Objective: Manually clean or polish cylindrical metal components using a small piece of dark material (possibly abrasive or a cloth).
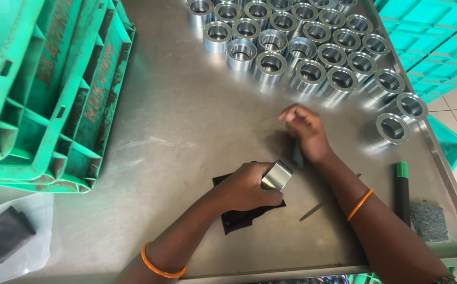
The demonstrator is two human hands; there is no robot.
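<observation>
Your left hand point(247, 185) grips a steel ring point(277, 175) over the black cloth point(239, 218); your right hand point(305, 131) pinches a dark tool point(297, 154). A loose grip could drop the ring on the counter point(176, 121).

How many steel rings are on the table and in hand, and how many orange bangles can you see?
Steel rings standing on the table: 26 in view (the group runs off the top edge)
Steel ring held in the left hand: 1
Orange bangles: 2
Total: 29
</observation>
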